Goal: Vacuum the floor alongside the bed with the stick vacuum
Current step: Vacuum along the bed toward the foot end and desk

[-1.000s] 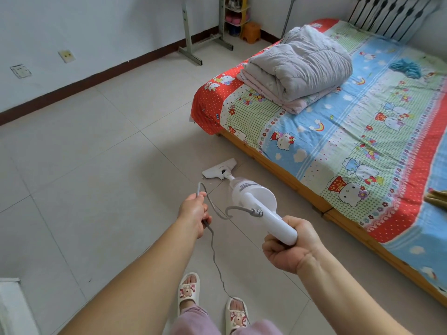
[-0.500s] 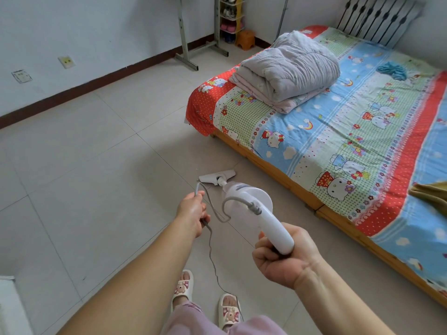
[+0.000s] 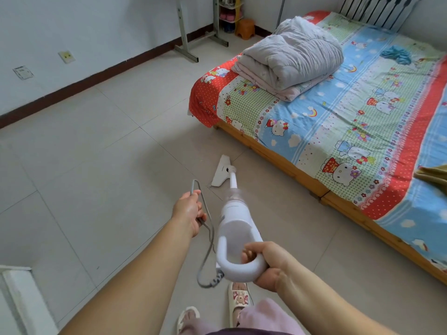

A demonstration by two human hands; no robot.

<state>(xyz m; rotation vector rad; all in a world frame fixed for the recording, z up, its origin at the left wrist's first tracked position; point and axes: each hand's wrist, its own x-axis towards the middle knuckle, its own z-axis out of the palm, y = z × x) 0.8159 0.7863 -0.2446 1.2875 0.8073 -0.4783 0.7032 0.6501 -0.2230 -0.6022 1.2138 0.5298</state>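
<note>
A white stick vacuum (image 3: 233, 221) points away from me across the tiled floor (image 3: 101, 170). Its flat floor head (image 3: 221, 171) rests on the tiles a short way left of the wooden bed frame (image 3: 273, 153). My right hand (image 3: 268, 264) is closed around the vacuum's loop handle. My left hand (image 3: 189, 211) holds a loop of the grey power cord (image 3: 208, 247), which hangs down and curls under the handle. The bed (image 3: 338, 112) has a colourful cartoon sheet.
A folded grey quilt (image 3: 292, 56) lies at the bed's near corner. A metal stand (image 3: 186, 47), a small orange stool (image 3: 245, 27) and a shoe rack stand by the far wall. A white object (image 3: 17, 298) sits at the lower left. My slippered feet (image 3: 238, 296) are below the handle.
The vacuum has swung so its loop handle now faces me and the floor head has turned to point more toward the bed. My left hand has kept the cord.
</note>
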